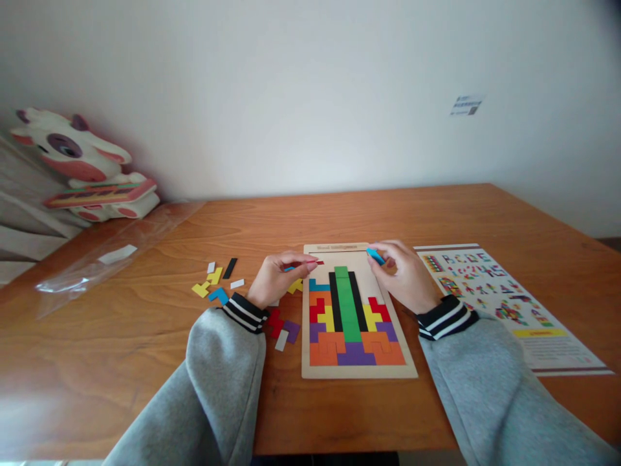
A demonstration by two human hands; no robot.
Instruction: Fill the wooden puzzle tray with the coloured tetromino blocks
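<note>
A wooden puzzle board (359, 372) lies on the table, its lower part filled with orange, purple, yellow, red and black pieces around a green column (347, 301). My left hand (277, 278) is at the board's upper left edge, pinching a thin red piece (319, 262) just above the board. Between the thumb and fingers of my right hand (405, 273), over the upper right edge, is a blue piece (375, 256). Loose pieces lie left of the board, among them a yellow one (215, 276) and a purple one (292, 332); some are partly hidden by my left hand.
A printed pattern sheet (521, 323) lies to the right of the board, partly under my right sleeve. At the back left are a clear plastic bag (145, 233) and a cow-shaped toy keyboard (101, 194). A wall stands behind the wooden table (145, 336).
</note>
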